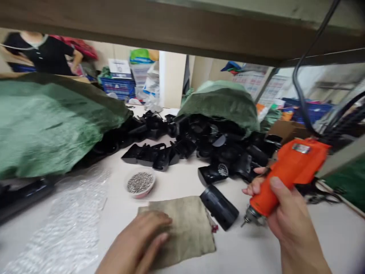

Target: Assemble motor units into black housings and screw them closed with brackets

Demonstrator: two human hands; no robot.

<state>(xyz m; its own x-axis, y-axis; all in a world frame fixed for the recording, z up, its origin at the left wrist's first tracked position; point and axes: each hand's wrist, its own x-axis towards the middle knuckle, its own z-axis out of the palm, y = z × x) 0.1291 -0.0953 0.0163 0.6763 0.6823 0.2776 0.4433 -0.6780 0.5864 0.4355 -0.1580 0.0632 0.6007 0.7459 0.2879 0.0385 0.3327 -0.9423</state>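
Observation:
My right hand (288,217) grips an orange electric screwdriver (288,179), its metal chuck pointing down toward the white table. A black cable rises from the tool's rear. My left hand (137,239) lies flat on a worn beige cloth (185,232), holding nothing. Beside the cloth, a black cylindrical plastic housing (219,207) rests on its side, close to the screwdriver's tip. A small bowl of metal screws (140,182) stands beyond my left hand. Behind these, a heap of black plastic parts (216,148) spreads across the table.
Green woven sacks (48,121) partly cover the black parts, and bubble wrap (65,224) lies at left. A wooden shelf edge (171,34) crosses overhead. Beyond the table, a person (40,53) stands near blue crates (118,85). A cardboard box (288,129) sits right.

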